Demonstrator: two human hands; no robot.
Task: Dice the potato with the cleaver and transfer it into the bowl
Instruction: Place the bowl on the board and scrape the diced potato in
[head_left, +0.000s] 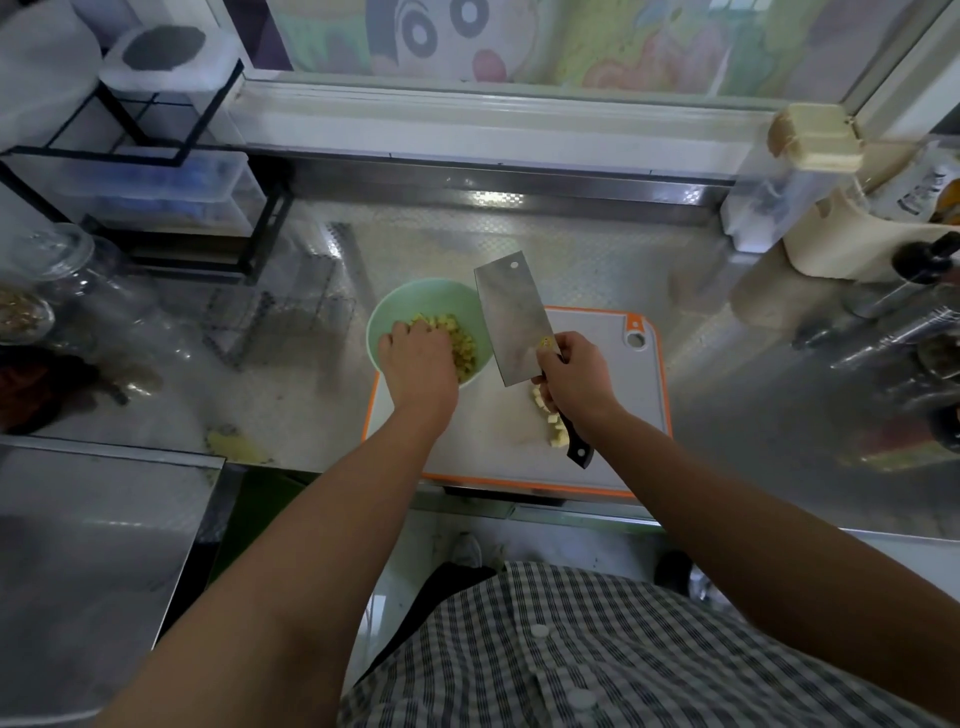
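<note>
The left hand (415, 364) is reaching down into the green bowl (431, 285), and its fingers lie on the potato cubes (460, 338) that fill the bottom of it. From above I cannot tell if these fingers hold some pieces or are only resting on them. The right hand (576, 379) grips the black handle of the cleaver (511, 322) firmly. The wide blade is lifted and tilted, with its far end over the right rim of the bowl. The bowl stands at the far left corner of the cutting board (613, 415), which lies on the metal counter (571, 249). The remaining cubes (553, 423) lie on the board, just under the right hand.
</note>
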